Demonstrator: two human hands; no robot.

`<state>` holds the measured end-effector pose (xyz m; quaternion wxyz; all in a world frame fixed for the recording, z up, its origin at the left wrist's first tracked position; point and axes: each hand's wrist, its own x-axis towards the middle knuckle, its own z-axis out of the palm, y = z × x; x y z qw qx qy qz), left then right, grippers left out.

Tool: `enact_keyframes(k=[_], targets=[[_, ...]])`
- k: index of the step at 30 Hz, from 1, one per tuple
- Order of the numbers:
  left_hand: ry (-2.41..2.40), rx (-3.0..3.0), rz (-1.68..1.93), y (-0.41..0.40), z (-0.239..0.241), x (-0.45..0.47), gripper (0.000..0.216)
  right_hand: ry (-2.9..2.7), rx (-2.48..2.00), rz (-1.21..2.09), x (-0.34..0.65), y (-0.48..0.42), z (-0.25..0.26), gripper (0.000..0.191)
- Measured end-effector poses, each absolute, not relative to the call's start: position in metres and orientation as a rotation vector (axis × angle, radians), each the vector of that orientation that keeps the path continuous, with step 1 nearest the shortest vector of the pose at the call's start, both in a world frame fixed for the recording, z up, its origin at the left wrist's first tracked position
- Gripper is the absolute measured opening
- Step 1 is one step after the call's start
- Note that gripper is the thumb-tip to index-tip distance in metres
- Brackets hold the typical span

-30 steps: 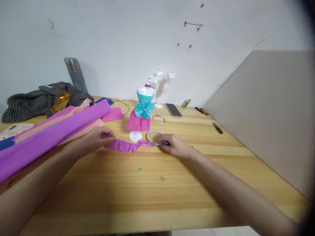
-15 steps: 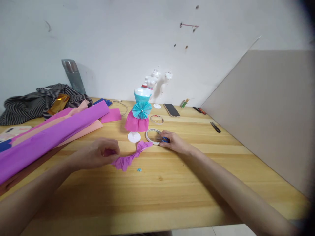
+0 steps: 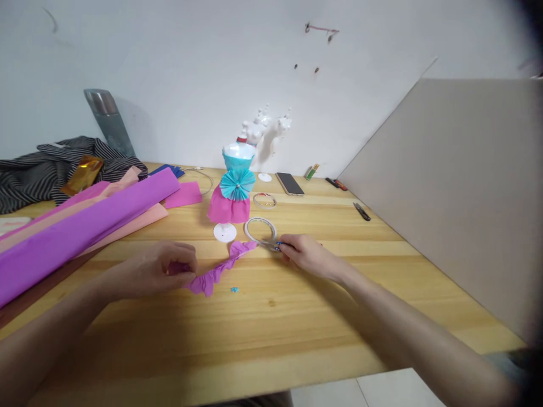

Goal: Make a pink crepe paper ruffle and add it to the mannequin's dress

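My left hand (image 3: 159, 268) is closed in a pinch on one end of a ruffled purple crepe paper strip (image 3: 213, 275). The strip's far end lies near the tape roll. In my right hand (image 3: 305, 255) is a small pair of scissors (image 3: 270, 244) with blue handles, its blades pointing left toward the strip's far end. Just behind them lies a white roll of tape (image 3: 246, 230). A small dress form (image 3: 240, 151) stands on a round white base, wearing a turquoise top, a turquoise pleated rosette (image 3: 237, 185) and a pink skirt (image 3: 229, 210).
Rolled purple paper (image 3: 97, 226) and peach sheets spread across the left, near a striped cloth (image 3: 25, 175) and a bottle (image 3: 111, 124). A phone (image 3: 290, 183), a bracelet (image 3: 264, 201) and a utility knife (image 3: 362, 211) lie farther back. A turquoise scrap (image 3: 235, 289) is in front.
My right hand has drawn the scissors off the tape roll, turning them so the blades point toward the strip. The left hand keeps its pinch. The whole view has shifted slightly.
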<state>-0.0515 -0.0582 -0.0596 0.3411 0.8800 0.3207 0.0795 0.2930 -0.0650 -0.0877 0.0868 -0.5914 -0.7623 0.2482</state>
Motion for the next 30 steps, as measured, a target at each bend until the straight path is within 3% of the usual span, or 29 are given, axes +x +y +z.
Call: enact_keyframes(k=[8,12,17,23,30], targets=[[0.811,2.319,0.21,-0.06,-0.06,-0.05,0.03,-2.283,-1.728,0.951,0.289,-0.068,-0.081,0.039],[0.794,2.314,0.219,-0.061,-0.06,-0.049,0.03,-2.28,-1.788,0.91,0.285,-0.063,-0.085,0.035],[0.781,2.283,0.232,-0.062,-0.065,-0.051,0.028,-2.406,-1.781,0.501,0.282,-0.073,-0.082,0.023],[0.782,2.306,0.211,-0.061,-0.064,-0.051,0.028,-2.719,-1.677,-0.118,0.276,-0.077,-0.08,0.032],[0.793,2.3,0.223,-0.06,-0.062,-0.052,0.027,-2.851,-1.556,-0.215,0.27,-0.06,-0.08,0.029]])
